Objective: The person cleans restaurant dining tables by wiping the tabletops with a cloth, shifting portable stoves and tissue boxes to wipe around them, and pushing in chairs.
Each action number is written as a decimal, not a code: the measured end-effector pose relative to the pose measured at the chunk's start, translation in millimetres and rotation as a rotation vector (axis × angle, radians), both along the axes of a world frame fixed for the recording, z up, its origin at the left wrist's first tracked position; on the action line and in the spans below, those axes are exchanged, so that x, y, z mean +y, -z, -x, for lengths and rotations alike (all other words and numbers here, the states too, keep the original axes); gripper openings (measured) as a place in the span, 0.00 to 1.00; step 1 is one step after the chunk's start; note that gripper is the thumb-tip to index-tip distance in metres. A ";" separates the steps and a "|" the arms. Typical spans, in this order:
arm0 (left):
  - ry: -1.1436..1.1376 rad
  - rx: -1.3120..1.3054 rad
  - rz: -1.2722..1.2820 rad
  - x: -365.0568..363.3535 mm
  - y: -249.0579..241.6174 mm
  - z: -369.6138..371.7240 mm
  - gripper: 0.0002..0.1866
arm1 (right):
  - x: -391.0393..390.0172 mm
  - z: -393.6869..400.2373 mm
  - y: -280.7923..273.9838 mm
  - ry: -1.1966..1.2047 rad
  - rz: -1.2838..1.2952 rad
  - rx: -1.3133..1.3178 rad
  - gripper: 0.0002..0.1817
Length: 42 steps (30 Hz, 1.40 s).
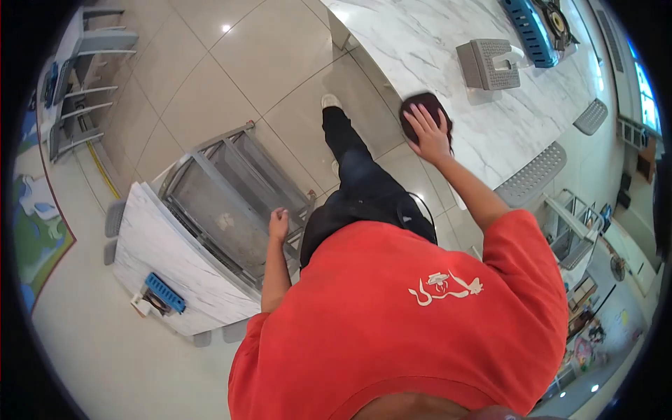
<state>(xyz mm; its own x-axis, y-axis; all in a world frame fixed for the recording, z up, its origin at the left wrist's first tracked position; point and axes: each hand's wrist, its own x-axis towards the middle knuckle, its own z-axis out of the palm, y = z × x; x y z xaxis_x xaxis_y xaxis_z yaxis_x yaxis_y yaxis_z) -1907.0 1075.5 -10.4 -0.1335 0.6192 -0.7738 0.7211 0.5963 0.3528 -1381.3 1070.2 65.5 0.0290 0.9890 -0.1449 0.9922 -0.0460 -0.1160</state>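
Note:
My right hand (428,134) lies flat, its fingers stretched out, on top of a dark maroon folded cloth (414,107). The cloth is at the edge of a white marble-patterned table (448,56) on the right. My left hand (278,224) hangs low at my side with its fingers curled, and I see nothing in it. Closest to that hand is a grey metal-framed piece of furniture (224,203) on the left, beside a second marble-patterned table (157,234).
On the right table stand a grey woven-look tissue box (488,64) and a blue basket (530,31) beside a portable gas stove (556,24). Grey perforated stools (533,173) are tucked at its side. The left table carries another blue basket (165,292). Tiled floor (231,63) runs between the tables.

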 end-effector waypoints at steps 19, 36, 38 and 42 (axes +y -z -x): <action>0.205 -0.056 -0.065 299.2 -48.1 -91.6 0.21 | 393.3 40.5 32.5 0.182 -0.294 0.102 0.36; 0.767 -0.050 0.004 532.9 -21.9 -151.3 0.22 | 144.8 48.2 12.4 0.513 0.012 0.109 0.34; 0.761 -0.150 -0.034 581.1 -17.0 -144.7 0.23 | 211.3 50.0 7.1 0.496 0.036 0.060 0.33; 0.578 -0.159 -0.207 672.5 -27.1 -100.5 0.21 | 339.3 54.5 37.8 0.405 -0.161 -0.117 0.29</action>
<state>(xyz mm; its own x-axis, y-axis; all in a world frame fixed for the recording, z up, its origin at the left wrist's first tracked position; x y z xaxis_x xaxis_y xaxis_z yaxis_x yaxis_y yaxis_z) -1806.5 1748.0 16.7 0.3743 0.6957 -0.6131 0.8354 0.0340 0.5486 -1435.9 1409.5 27.6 0.4256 0.9041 0.0378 0.9046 -0.4242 -0.0413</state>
